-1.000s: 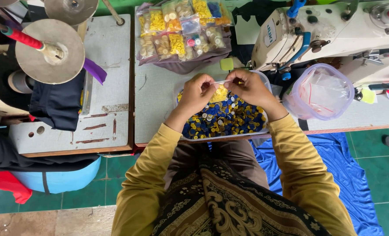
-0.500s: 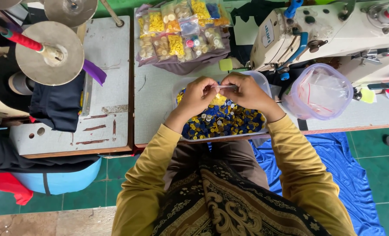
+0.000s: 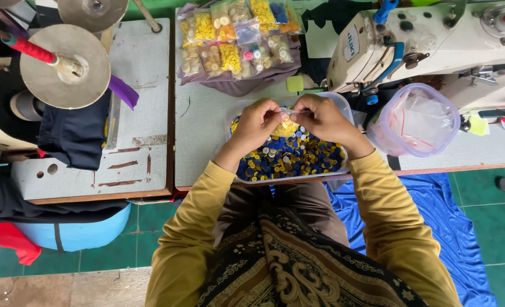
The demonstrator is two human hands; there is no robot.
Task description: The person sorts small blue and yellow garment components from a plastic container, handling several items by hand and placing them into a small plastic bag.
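Both hands (image 3: 289, 116) pinched on small yellow bag (image 3: 287, 128), button tray (image 3: 343, 105) directly beneath

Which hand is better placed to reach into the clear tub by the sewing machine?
Probably the right hand: the clear tub sits just beyond it, while the left hand would have to cross over the tray of buttons.

Both hands (image 3: 289, 119) pinch small bag over tray (image 3: 343, 105) w/ blue & yellow buttons (image 3: 292, 159).
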